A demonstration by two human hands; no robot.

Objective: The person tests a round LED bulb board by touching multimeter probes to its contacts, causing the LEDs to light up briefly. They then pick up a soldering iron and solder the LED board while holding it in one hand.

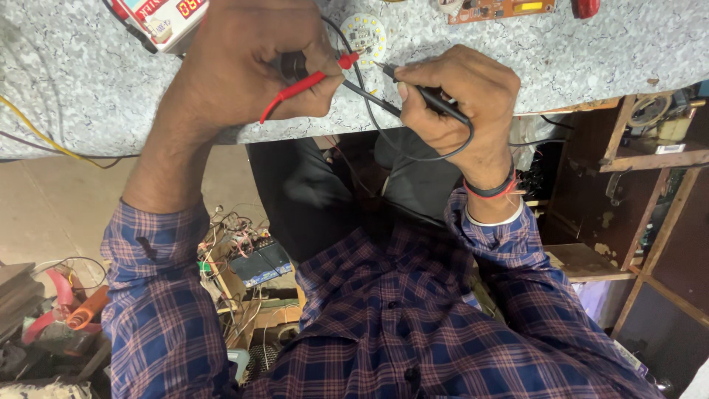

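A red probe (303, 85) is gripped by the left hand (244, 63), a black probe (432, 98) by the right hand (461, 96). Both tips are held near the round light board (363, 33) at 12 o'clock; touching cannot be told.

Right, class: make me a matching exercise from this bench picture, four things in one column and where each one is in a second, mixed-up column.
Things:
1. red probe
2. black probe
3. round white LED board
4. orange circuit board

Places:
A. on the grey worktop, between the two hands
B. in the right hand
C. at the top edge of the picture
D. in the left hand

Pairs: 1-D, 2-B, 3-A, 4-C
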